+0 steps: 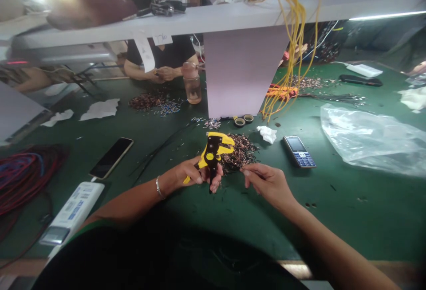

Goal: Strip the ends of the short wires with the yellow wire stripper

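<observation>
A yellow and black wire stripper (210,156) is held in my left hand (191,174), its jaws pointing up and to the right. My left fingers wrap around its handles. Just behind the tool lies a pile of short cut wires (240,150) with dark and copper-coloured parts. At the pile's front right edge, my right hand (266,181) pinches thumb and forefinger together on what looks like a short dark wire (242,169); most of it is hidden by the fingers.
A keypad phone (299,151) and a clear plastic bag (372,139) lie right; a smartphone (112,158), power strip (75,210) and red cable coil (26,177) left. Yellow wires (296,37) hang from the shelf (226,17). A bottle (193,88) stands near a person's hands (163,74) opposite.
</observation>
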Motion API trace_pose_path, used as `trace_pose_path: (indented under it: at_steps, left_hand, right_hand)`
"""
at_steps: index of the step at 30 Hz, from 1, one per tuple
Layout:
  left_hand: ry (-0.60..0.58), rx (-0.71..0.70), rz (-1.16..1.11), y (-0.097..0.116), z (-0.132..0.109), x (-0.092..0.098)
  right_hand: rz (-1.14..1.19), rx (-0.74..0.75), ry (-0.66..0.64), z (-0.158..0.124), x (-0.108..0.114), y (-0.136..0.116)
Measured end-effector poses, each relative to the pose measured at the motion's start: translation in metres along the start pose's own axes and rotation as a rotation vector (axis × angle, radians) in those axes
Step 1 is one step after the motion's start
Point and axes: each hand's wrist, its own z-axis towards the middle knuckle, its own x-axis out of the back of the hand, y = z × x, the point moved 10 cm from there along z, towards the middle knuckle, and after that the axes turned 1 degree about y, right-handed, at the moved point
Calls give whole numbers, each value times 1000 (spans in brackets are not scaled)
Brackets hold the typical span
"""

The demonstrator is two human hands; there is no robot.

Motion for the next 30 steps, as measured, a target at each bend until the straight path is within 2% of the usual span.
trace_pose_path:
  at_steps: [30]
  left_hand:
    - [-21,42,10,-7,0,-3]
  right_hand:
    - [-19,58,-24,-3,-5,-4]
